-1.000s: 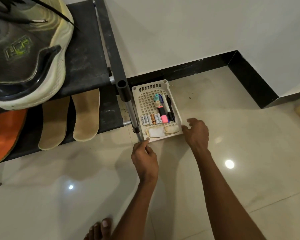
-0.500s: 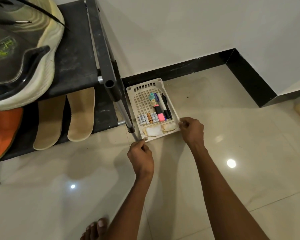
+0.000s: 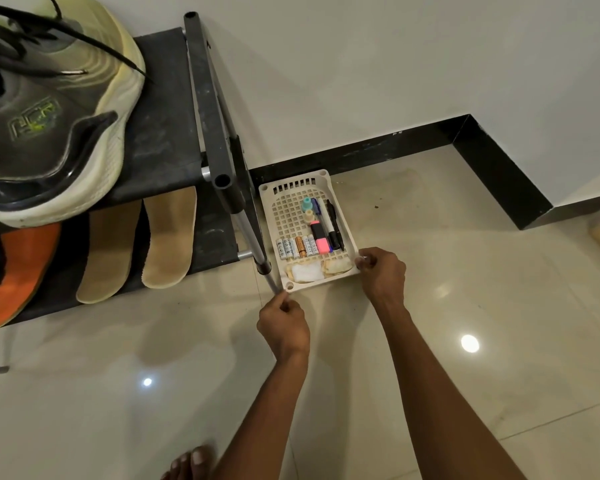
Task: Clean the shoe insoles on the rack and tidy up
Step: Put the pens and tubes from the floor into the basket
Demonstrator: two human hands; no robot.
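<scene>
I see my right hand pinching the near right corner of the white perforated plastic tray. My left hand pinches its near left corner. Tan foam insoles lie left of it.

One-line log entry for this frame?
hands: left, right grip basket near corners | basket: on floor beside rack | insoles: on rack

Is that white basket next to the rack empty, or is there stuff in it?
Not empty. The white perforated plastic basket holds a row of batteries, a pink highlighter, pens, small bottles and cloth pieces along its near edge.
</scene>
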